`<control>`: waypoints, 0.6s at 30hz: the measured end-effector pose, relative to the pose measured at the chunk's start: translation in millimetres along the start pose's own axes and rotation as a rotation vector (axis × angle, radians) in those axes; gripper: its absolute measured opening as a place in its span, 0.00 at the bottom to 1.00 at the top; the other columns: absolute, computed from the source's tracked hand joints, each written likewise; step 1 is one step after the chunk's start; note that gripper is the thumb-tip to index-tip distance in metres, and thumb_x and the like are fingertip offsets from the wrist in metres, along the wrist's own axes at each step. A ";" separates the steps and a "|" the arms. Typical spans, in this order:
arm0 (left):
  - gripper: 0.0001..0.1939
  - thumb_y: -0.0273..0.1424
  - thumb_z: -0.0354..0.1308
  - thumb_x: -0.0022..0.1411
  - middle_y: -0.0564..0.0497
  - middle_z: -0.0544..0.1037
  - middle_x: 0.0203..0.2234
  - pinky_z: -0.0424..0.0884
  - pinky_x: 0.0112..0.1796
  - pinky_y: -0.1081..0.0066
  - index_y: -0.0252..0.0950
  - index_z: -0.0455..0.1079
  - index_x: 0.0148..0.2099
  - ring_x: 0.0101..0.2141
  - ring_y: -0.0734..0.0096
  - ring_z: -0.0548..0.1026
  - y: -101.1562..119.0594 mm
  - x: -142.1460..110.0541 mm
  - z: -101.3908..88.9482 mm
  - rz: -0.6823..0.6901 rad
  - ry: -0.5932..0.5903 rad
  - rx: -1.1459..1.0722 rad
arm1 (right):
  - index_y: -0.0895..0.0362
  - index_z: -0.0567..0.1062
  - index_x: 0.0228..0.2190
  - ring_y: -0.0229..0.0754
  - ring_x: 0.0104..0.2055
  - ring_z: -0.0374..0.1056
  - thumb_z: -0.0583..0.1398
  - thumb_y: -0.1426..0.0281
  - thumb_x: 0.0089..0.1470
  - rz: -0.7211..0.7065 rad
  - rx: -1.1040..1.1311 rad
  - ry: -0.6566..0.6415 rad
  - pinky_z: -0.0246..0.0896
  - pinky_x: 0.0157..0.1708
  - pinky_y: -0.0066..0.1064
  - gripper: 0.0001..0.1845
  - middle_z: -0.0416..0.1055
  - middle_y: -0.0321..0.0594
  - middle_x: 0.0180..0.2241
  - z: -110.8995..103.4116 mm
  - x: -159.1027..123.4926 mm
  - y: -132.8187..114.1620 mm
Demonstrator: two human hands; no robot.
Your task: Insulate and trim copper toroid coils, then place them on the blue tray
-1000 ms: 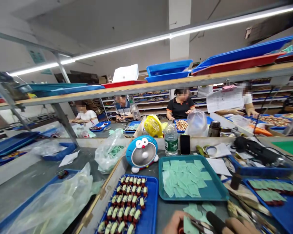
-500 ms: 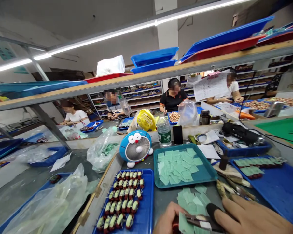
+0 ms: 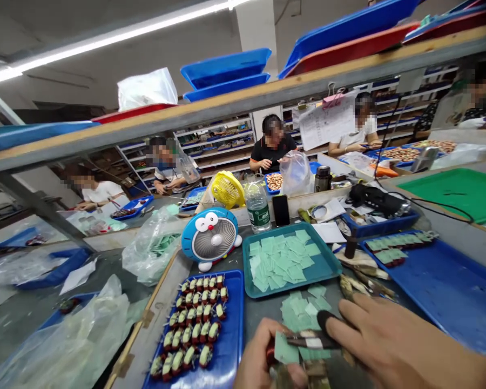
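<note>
Your left hand [image 3: 263, 351] curls closed around a red coil [image 3: 270, 352] and green square [image 3: 285, 350], nearer you than the teal tray [image 3: 251, 290]; your right hand [image 3: 383, 335] grips pliers [image 3: 314, 340], tips at the square.

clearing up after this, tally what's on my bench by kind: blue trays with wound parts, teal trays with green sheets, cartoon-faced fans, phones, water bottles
Blue trays: 2
Teal tray: 1
Cartoon-faced fan: 1
Phone: 1
Water bottle: 1
Total: 6
</note>
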State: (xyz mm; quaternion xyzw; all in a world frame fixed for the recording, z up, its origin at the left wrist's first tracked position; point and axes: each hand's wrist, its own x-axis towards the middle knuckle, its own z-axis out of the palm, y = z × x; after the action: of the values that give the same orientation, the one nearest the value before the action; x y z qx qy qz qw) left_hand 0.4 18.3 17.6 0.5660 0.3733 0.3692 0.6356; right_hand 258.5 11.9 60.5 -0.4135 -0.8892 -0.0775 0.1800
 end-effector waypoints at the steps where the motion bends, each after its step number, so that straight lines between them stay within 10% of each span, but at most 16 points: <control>1: 0.27 0.54 0.67 0.57 0.52 0.71 0.29 0.59 0.30 0.74 0.36 0.67 0.43 0.28 0.74 0.64 0.9 3.3 0.9 0.016 -0.006 -0.066 | 0.48 0.73 0.39 0.46 0.31 0.67 0.60 0.78 0.48 0.040 0.028 -0.043 0.55 0.31 0.35 0.17 0.74 0.38 0.32 -1.1 -0.3 0.4; 10: 0.17 0.44 0.63 0.67 0.56 0.73 0.23 0.61 0.27 0.74 0.34 0.74 0.43 0.17 0.84 0.59 3.0 22.8 -11.0 -0.106 0.148 -0.966 | 0.51 0.73 0.48 0.47 0.46 0.72 0.56 0.65 0.65 0.533 0.500 -0.248 0.69 0.44 0.36 0.11 0.75 0.43 0.45 42.8 -25.5 -16.5; 18: 0.19 0.45 0.60 0.70 0.53 0.73 0.23 0.61 0.26 0.74 0.32 0.75 0.38 0.18 0.82 0.61 -1.0 33.4 -3.8 -0.194 0.276 -1.147 | 0.53 0.73 0.50 0.49 0.54 0.72 0.56 0.59 0.66 0.682 0.757 -0.274 0.68 0.54 0.38 0.16 0.75 0.47 0.50 63.1 -33.8 -30.5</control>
State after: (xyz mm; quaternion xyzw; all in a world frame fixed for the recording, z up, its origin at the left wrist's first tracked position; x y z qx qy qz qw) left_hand 12.0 49.8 14.3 0.0424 0.2435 0.5223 0.8162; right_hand 239.2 -13.6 -10.4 -0.5918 -0.6853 0.3667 0.2137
